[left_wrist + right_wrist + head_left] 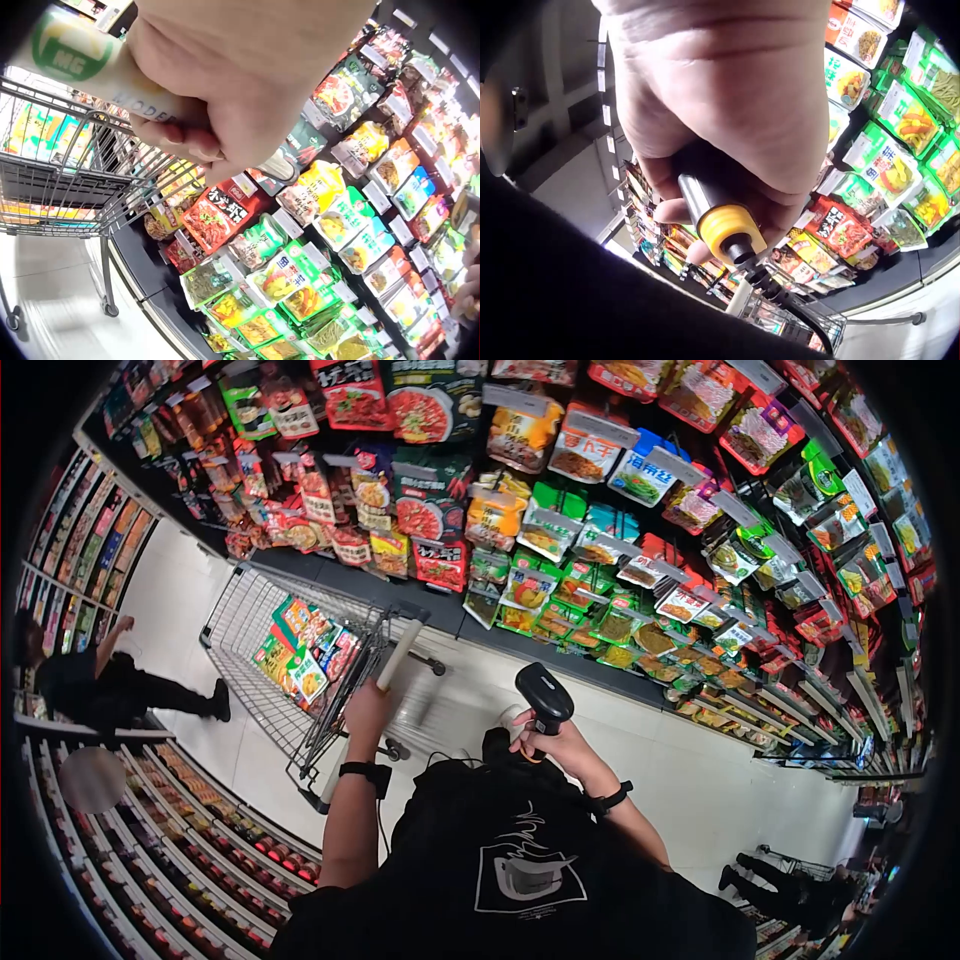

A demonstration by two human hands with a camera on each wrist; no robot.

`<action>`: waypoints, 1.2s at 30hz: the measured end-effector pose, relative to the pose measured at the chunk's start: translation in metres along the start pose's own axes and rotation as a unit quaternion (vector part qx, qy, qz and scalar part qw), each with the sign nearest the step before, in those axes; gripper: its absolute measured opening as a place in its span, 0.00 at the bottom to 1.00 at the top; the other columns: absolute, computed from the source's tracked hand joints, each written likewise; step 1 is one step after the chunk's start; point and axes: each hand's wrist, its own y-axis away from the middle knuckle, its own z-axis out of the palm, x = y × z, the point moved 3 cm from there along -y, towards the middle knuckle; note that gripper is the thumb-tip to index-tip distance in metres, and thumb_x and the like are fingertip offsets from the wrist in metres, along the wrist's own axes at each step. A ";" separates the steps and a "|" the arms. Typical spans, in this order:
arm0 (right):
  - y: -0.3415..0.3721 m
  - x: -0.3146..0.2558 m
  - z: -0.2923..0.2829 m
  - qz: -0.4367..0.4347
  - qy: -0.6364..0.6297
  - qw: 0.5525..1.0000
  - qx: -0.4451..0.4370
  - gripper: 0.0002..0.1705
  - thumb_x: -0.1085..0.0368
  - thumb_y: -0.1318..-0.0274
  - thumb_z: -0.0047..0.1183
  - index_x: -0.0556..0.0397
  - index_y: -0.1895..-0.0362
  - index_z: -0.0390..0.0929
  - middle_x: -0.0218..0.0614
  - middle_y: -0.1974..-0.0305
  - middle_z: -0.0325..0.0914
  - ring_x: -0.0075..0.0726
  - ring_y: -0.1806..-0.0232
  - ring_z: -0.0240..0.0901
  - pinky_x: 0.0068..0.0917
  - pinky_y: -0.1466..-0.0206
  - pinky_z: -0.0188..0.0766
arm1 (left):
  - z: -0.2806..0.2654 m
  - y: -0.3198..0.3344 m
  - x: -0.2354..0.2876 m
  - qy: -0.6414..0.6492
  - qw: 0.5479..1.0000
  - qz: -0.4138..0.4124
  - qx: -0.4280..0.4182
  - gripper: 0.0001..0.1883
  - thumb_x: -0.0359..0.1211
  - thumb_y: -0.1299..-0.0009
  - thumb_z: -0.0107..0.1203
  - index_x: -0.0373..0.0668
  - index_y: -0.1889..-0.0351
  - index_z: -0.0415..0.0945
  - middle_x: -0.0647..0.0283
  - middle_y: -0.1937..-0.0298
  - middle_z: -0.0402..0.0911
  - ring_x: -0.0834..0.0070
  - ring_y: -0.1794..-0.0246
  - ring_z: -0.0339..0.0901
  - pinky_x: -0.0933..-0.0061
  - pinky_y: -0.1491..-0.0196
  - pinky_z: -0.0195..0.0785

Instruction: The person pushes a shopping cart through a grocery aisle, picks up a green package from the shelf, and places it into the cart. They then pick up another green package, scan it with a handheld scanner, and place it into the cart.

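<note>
My left hand [368,710] grips the pale handle [82,64] of a wire shopping cart [225,630], its fingers wrapped round the bar in the left wrist view. Several colourful food packets [305,655] lie in the cart basket. My right hand [565,745] holds a black barcode scanner [546,698] by its grip, with the scanner's head pointing up toward the shelves. In the right wrist view, the butt of the scanner's grip shows a yellow ring [731,229], and a black cable [780,292] runs out of it.
A tall rack of hanging food packets [545,520] curves along the front and right. At far left stands another person [110,680] near shelves [90,540]. More shelving [170,830] lines the lower left. At lower right is a dark-clothed person [790,895] beside a cart.
</note>
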 end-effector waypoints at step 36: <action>0.097 0.026 -0.027 0.053 0.058 0.995 -0.056 0.18 0.71 0.31 0.58 0.56 0.39 0.79 0.33 0.62 0.84 0.32 0.57 0.87 0.29 0.53 0.77 | 0.036 0.197 -0.072 0.044 0.995 0.039 -0.085 0.19 0.49 0.27 0.62 0.41 0.62 0.88 0.43 0.61 0.89 0.41 0.57 0.87 0.43 0.51 0.80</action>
